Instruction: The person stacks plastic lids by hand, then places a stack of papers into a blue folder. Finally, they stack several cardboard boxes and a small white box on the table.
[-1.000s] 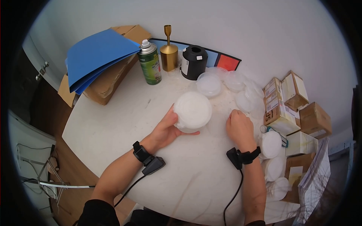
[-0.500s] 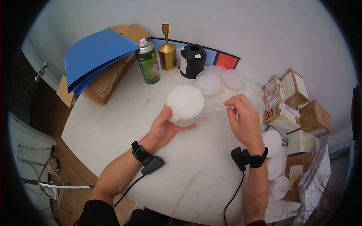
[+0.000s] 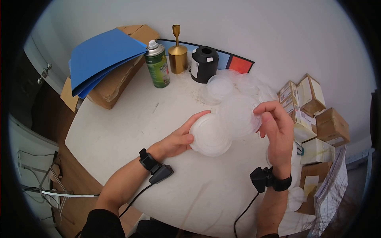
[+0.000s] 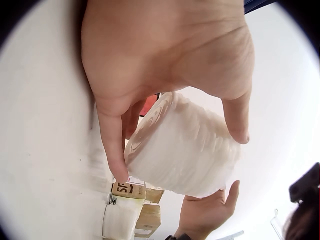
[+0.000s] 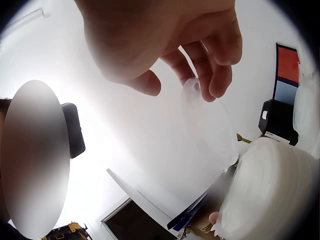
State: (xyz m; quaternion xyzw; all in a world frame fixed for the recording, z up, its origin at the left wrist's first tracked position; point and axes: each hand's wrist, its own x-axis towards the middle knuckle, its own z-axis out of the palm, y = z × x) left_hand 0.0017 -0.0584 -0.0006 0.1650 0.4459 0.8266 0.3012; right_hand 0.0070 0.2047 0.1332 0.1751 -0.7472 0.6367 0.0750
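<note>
My left hand (image 3: pixel 174 141) grips a thick stack of round, whitish plastic lids (image 3: pixel 209 139) from its left side, thumb on the near side and fingers on the far side. The left wrist view shows the layered rims of this stack (image 4: pixel 185 150) lying sideways between thumb and fingers. From my right hand (image 3: pixel 278 133) a single thin, translucent lid (image 3: pixel 237 117) is held by its right edge. It overlaps the stack's upper right in the head view. In the right wrist view that lid (image 5: pixel 207 117) hangs below the curled fingers.
More clear lids (image 3: pixel 220 88) lie at the back by a black canister (image 3: pixel 204 65). A spray can (image 3: pixel 158 67) and a brass candlestick (image 3: pixel 177 59) stand beside it. Blue folders (image 3: pixel 105 57) top a carton at left. Small cardboard boxes (image 3: pixel 332 127) line the right side.
The left hand has brought the stack nearer and to the right, turning it. My right hand has risen from the table with a clear lid and swung it over beside the stack.
</note>
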